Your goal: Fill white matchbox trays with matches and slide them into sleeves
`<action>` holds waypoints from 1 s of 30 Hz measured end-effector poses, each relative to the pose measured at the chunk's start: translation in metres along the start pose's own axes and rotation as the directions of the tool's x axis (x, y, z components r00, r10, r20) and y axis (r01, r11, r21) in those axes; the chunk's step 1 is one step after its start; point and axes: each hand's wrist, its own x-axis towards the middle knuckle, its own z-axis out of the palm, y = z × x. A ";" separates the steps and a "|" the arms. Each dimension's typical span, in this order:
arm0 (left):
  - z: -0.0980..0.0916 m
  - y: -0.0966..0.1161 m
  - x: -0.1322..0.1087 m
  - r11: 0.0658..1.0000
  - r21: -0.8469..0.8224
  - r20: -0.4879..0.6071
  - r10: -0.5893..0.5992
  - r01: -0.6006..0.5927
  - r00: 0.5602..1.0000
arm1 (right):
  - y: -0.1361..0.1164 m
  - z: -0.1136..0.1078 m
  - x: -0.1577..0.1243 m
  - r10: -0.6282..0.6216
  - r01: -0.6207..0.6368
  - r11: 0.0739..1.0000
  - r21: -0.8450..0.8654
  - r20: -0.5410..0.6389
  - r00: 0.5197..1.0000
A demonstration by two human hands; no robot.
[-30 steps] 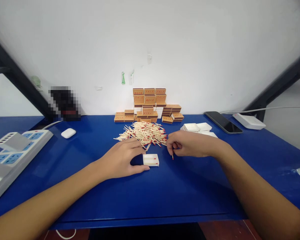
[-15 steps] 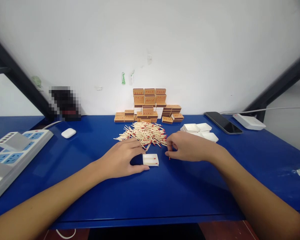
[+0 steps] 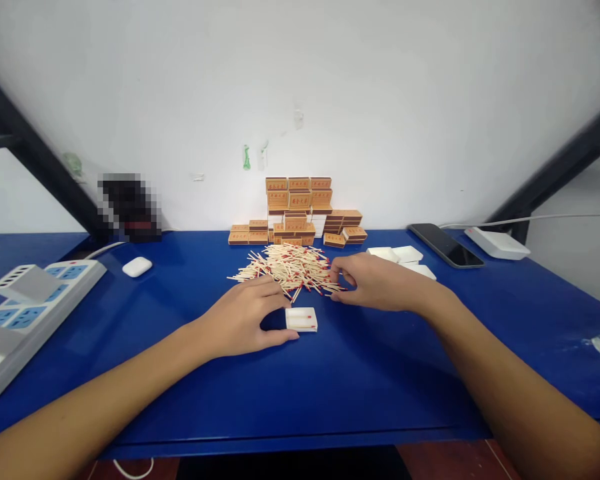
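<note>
A small white matchbox tray (image 3: pixel 301 315) lies on the blue table with a few red-tipped matches in it. My left hand (image 3: pixel 253 317) grips the tray's left end, fingers at the far corner and thumb at the near one. At the right edge of a heap of loose matches (image 3: pixel 287 267), my right hand (image 3: pixel 373 280) has its thumb and index finger closed around match ends. How many matches are between those fingertips is hard to make out.
Orange matchboxes (image 3: pixel 299 199) are stacked against the wall behind the heap. White trays (image 3: pixel 407 254) lie beyond my right hand, near a phone (image 3: pixel 446 245) and a white box (image 3: pixel 497 243). At left are a power strip (image 3: pixel 75 287) and a white earbud case (image 3: pixel 137 267).
My right hand has moved away from me to the heap's right edge. The red match tip seen under its thumb no longer shows there. My left hand and the tray have stayed put.
</note>
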 end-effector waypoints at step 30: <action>0.001 -0.002 -0.001 1.000 0.005 0.008 -0.009 0.009 1.000 | 0.008 -0.003 0.000 -0.048 0.044 0.975 0.220 0.012 0.999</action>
